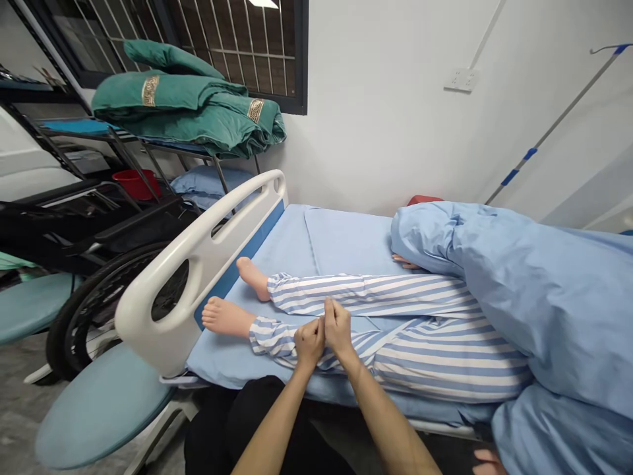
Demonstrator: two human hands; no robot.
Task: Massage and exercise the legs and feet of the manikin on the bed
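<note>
Striped trousers (440,353) are lying on the bed (341,237), dressing a figure (228,318) whose bare feet (253,278) are resting near the white bed end (148,316). Over the nearer trouser leg, we are holding our left hand (310,343) and our right hand (338,324) together, both curling into fists and touching side by side. Our fingertips are tucking out of sight, so we cannot tell whether they are pinching any cloth.

A blue quilt (558,297) is hiding the figure's upper body, and the right edge of our view is cutting it off. We are seeing only fingers (406,262) poking out at its far edge and part of another hand (488,463) at the bottom. Behind the quilt, a red thing (424,199) is showing just its top; we cannot make out what it is.

On the left, the view is cutting off a wheelchair (93,251). Beyond it, a red bucket (136,185) is standing, its contents hidden from us. Nearby, green bedding (192,109) is sitting piled up, and its patterned bands (150,90) are bearing marks too small for us to read.
</note>
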